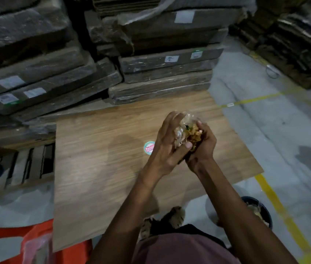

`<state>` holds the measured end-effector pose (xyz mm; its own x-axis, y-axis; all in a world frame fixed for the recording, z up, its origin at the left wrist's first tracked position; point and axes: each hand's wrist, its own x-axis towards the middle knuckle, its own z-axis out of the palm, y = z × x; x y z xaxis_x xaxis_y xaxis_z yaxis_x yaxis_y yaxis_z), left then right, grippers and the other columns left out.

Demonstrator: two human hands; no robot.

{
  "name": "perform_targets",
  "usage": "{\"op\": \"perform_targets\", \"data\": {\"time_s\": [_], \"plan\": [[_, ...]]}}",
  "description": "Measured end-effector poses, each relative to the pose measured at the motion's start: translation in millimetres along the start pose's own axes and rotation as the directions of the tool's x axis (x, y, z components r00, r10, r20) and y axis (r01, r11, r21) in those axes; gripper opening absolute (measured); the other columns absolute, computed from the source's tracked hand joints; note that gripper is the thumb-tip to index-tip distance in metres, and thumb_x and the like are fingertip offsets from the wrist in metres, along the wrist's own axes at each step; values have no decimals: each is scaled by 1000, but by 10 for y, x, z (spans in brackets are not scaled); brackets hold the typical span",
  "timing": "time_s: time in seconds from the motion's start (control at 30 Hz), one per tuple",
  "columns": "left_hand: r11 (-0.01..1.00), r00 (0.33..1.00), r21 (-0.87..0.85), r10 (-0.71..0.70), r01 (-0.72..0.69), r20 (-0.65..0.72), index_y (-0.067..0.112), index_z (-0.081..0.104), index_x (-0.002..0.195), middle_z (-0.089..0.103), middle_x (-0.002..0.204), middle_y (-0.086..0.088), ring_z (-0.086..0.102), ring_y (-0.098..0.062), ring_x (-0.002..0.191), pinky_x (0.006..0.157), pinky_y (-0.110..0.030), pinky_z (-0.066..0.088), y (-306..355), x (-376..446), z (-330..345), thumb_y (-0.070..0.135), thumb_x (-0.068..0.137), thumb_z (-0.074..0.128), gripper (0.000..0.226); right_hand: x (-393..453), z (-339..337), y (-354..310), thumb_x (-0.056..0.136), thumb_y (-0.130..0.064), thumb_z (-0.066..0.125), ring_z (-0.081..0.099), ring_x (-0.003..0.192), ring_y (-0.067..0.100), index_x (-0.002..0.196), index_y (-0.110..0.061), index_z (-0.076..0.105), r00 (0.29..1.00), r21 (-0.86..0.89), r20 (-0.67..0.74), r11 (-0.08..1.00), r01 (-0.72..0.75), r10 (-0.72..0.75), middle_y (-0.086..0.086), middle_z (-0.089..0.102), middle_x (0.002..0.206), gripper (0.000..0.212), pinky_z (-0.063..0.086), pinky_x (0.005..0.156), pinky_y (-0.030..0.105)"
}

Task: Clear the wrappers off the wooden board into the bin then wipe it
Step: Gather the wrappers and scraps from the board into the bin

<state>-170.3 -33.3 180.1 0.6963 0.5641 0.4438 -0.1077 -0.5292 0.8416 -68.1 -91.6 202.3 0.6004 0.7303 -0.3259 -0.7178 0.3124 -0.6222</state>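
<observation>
Wrappers (188, 133) bunched in both hands' grip, left hand (167, 143), right hand (201, 145), above wooden board (97, 149) bare to its edges

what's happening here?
A person is holding a crumpled wad of wrappers between the left hand and right hand, above the wooden board. A round sticker-like piece lies on the board. The dark bin sits on the floor at the person's right, with some waste already inside. No wiping cloth is visible.
</observation>
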Motion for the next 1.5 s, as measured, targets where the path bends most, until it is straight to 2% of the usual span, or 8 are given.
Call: {"op": "perform_targets", "data": {"time_s": [0.2, 0.43, 0.57, 0.83, 0.93, 1.07, 1.3, 1.5], "plan": [[971, 972, 58, 232, -230, -29, -3, 51, 142, 50, 150, -16, 39, -34, 145, 115, -57, 36, 411, 290, 460, 33, 93, 56, 61, -237, -231, -609, 77, -38, 69, 66, 96, 28, 122, -12, 61, 999, 45, 32, 999, -3, 2, 9, 67, 106, 53, 51, 90, 39], [989, 985, 100, 118, -105, -129, 9, 64, 126, 59, 122, -7, 56, -24, 119, 105, -46, 44, 834, 335, 1457, 42, 90, 61, 48, -501, -932, -1293, 82, -42, 67, 64, 106, 31, 117, -11, 66, 1000, 32, 1, 999, 14, -14, 11, 66, 111, 47, 47, 103, 43], [1000, 998, -20, 9, -10, -65, 14, 64, 129, 54, 120, -7, 57, -6, 105, 92, -8, 41, 1105, 307, 2186, 48, 88, 62, 53, -680, -1512, -1765, 82, -44, 66, 63, 109, 31, 120, -11, 64, 996, 38, -53, 997, 73, -71, 13, 64, 115, 50, 49, 99, 42], [983, 977, -62, -165, 175, 138, 18, 66, 115, 63, 111, -5, 52, 0, 95, 83, -3, 36, 1172, 313, 3558, 59, 88, 56, 50, -938, -2669, -2353, 98, -64, 45, 72, 98, 28, 118, -9, 68, 933, 73, -331, 982, 172, -139, 14, 74, 108, 62, 56, 96, 39], [926, 908, -105, -325, 362, 265, 21, 67, 104, 68, 103, -3, 62, -10, 94, 83, -22, 47, 1036, 323, 4035, 68, 85, 53, 53, -936, -3151, -2430, 101, -61, 35, 67, 116, 34, 131, -5, 65, 884, 122, -448, 971, 206, -131, 18, 69, 127, 70, 49, 107, 46], [810, 773, -139, -470, 569, 427, 18, 63, 106, 69, 97, 1, 66, -11, 90, 83, -36, 52, 793, 348, 4606, 54, 90, 55, 40, -918, -3705, -2537, 93, -32, 43, 72, 99, 31, 113, -6, 68, 839, 162, -517, 942, 293, -172, 16, 74, 107, 41, 56, 90, 44], [708, 579, 27, -598, 705, 554, 17, 51, 115, 62, 96, 2, 62, -23, 91, 71, -36, 49, 182, 250, 5535, 46, 95, 58, 36, -521, -4676, -2440, 109, -33, 33, 71, 110, 29, 142, -4, 56, 671, 87, -736, 970, 226, -90, 19, 67, 132, 49, 62, 80, 36], [611, 458, 166, -721, 774, 520, 20, 37, 121, 62, 110, -7, 61, -17, 89, 76, -37, 53, -426, -1, 6271, 49, 101, 56, 40, -1, -5609, -2207, 97, -40, 45, 68, 116, 36, 133, -8, 64, 561, -26, -826, 998, 61, -56, 18, 70, 126, 52, 55, 100, 52]]}}
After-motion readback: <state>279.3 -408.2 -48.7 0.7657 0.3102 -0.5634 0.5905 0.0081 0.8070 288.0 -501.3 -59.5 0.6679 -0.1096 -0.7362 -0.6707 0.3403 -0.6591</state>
